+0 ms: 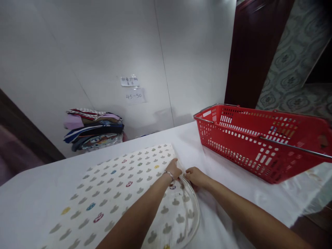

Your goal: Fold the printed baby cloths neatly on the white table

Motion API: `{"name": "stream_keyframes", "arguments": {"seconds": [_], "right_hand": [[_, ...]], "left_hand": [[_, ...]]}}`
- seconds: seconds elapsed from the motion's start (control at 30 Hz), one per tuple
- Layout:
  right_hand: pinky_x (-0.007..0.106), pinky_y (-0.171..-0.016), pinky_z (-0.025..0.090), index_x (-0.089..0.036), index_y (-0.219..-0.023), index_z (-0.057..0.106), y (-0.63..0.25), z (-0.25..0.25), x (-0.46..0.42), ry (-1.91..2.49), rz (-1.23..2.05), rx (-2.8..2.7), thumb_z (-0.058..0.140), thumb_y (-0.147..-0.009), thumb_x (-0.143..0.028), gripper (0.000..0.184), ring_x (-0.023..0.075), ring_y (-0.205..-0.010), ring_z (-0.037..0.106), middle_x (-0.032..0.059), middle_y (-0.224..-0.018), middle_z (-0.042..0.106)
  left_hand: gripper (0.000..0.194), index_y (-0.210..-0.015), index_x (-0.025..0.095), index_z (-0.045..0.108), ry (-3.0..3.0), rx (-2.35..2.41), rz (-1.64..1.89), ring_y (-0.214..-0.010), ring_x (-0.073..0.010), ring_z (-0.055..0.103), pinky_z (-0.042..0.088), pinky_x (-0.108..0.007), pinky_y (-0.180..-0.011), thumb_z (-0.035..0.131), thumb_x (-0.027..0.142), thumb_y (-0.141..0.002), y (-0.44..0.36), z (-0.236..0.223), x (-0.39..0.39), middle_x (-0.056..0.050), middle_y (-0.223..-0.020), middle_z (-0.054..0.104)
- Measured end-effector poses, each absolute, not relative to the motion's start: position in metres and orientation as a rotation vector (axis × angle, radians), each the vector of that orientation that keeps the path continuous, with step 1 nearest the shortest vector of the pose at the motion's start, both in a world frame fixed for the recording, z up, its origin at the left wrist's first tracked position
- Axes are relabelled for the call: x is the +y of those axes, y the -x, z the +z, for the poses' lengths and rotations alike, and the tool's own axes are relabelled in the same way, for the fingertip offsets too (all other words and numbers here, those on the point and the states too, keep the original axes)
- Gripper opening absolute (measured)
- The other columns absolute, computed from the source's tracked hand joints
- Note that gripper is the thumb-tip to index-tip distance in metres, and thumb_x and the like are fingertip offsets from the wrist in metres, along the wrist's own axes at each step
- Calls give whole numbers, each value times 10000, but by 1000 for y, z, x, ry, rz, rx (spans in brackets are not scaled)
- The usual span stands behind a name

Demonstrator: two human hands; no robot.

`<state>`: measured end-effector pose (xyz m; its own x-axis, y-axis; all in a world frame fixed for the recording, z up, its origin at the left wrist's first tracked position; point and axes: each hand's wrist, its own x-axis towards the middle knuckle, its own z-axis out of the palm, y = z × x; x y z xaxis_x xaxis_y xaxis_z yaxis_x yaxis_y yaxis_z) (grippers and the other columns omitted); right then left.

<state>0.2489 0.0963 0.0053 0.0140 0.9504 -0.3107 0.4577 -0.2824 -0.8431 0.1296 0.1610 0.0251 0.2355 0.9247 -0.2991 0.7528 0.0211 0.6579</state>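
Observation:
A white cloth (111,188) printed with grey, red, blue and yellow motifs lies spread on the white table, with a rounded, piped edge at its lower right. My left hand (173,168), a bracelet at its wrist, is curled over the cloth's right edge; some of its fingers are hidden. Just to its right, my right hand (195,176) pinches the piped border between thumb and fingers. The cloth is slightly rumpled below the two hands.
A red plastic basket (238,147) with metal handles stands on the right of the white table (33,193). Behind the table's far edge is a stack of folded clothes (94,129). Paper labels (135,96) are stuck to the pale wall beyond.

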Motion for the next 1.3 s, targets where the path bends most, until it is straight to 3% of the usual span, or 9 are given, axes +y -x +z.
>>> {"name": "stream_keyframes", "arguments": {"seconds": [0.13, 0.23, 0.33, 0.4, 0.5, 0.67, 0.83, 1.07, 1.3], "right_hand": [[205, -535, 426, -67, -918, 631, -242, 4, 134, 1852, 983, -1479, 538, -717, -130, 230, 172, -676, 603, 83, -782, 651], [205, -690, 440, -53, -1139, 549, -239, 1, 158, 1860, 911, -1473, 560, -687, -97, 454, 186, -879, 592, 115, -1006, 626], [205, -803, 410, -56, -1189, 521, -238, -1, 176, 1872, 846, -1483, 544, -670, -61, 520, 195, -1018, 541, 127, -1125, 578], [210, -812, 406, -65, -1186, 529, -237, -2, 185, 1874, 828, -1496, 522, -668, -44, 518, 194, -1010, 546, 117, -1096, 596], [222, -772, 421, -57, -1183, 530, -235, -3, 192, 1861, 819, -1519, 535, -685, -70, 499, 194, -927, 577, 109, -1002, 632], [225, -744, 414, -62, -1209, 504, -235, -6, 198, 1843, 770, -1547, 563, -707, -105, 508, 181, -861, 575, 100, -963, 632], [205, -682, 408, -115, -1206, 507, -242, -9, 197, 1825, 733, -1574, 543, -726, -108, 481, 152, -795, 573, 53, -898, 633], [217, -681, 406, -105, -1269, 440, -247, -18, 207, 1813, 735, -1660, 560, -706, -124, 576, 161, -808, 567, 68, -943, 616], [216, -714, 415, -78, -1328, 354, -242, -13, 235, 1829, 744, -1625, 543, -713, -98, 644, 163, -830, 565, 80, -944, 616]], "left_hand": [[766, -1330, 204, 273, -1713, 1532, 323, -640, -159, 595, 476, -224, -439, 584, 107, -637, -130, 25, 159, -83, -984, 610], [742, -1328, 214, 281, -1693, 1510, 346, -610, -143, 587, 480, -227, -458, 572, 101, -655, -129, 21, 160, -64, -943, 617], [709, -1338, 225, 256, -1664, 1477, 368, -590, -133, 583, 488, -240, -489, 550, 142, -698, -126, 19, 163, -40, -903, 619], [671, -1346, 214, 240, -1701, 1484, 401, -632, -144, 595, 502, -266, -555, 532, 231, -742, -119, 19, 167, -42, -914, 617], [602, -1320, 182, 319, -1985, 1582, 490, -886, -192, 586, 467, -313, -791, 498, 360, -774, -99, 21, 180, -88, -1069, 580], [568, -1318, 157, 358, -2399, 1751, 313, -1281, -240, 271, 207, -379, -1049, 398, 426, -819, -58, 9, 206, -106, -1378, 359], [698, -1374, 199, 269, -2378, 1800, 65, -1345, -261, 75, 77, -480, -1066, 212, 614, -815, -40, -16, 215, -49, -1470, 153], [606, -1321, 240, 363, -2371, 1850, 126, -1340, -247, 124, 131, -474, -1059, 249, 575, -829, -31, -7, 234, -50, -1458, 204], [685, -1359, 218, 298, -2322, 1946, 70, -1348, -246, 73, 91, -495, -1061, 237, 615, -804, -20, -11, 280, -60, -1473, 139]]}}
